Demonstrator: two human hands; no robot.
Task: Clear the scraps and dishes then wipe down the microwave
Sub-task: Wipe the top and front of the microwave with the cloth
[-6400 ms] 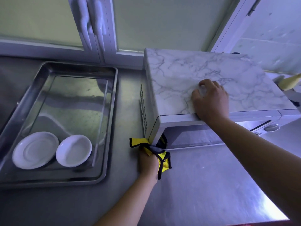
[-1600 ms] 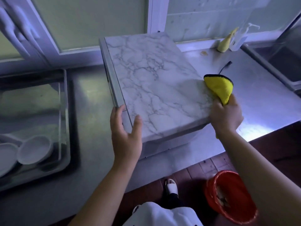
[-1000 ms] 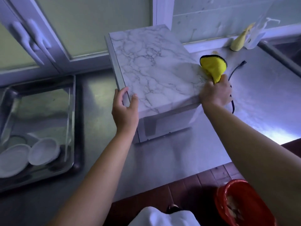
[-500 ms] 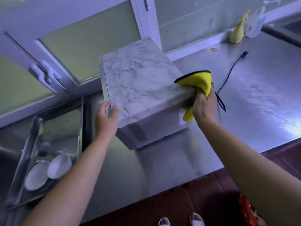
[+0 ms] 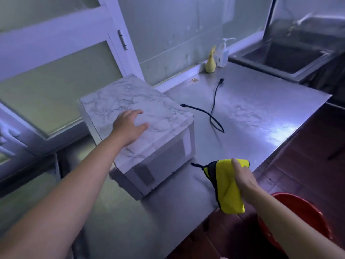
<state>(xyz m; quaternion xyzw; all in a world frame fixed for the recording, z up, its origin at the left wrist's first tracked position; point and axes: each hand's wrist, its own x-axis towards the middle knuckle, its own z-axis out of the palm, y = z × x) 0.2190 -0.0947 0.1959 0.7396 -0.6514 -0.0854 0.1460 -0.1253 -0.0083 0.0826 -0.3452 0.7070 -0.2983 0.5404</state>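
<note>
- Yellow black-edged cloth (image 5: 227,186) hangs gripped in the right hand (image 5: 244,178) by the steel counter (image 5: 252,113) edge; the left hand (image 5: 128,126) lies flat, fingers spread, on the marble-topped white microwave (image 5: 160,157).
- Pushed, the skewed microwave could slide on the slick steel, snagging its loose black cord (image 5: 212,113).
- Half a second earlier the cloth rubbed the microwave's side and the left hand held its corner.

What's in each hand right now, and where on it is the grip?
The right hand grips the yellow cloth by its upper edge, the rest hanging. The left hand holds nothing; it rests open on the microwave top.
</note>
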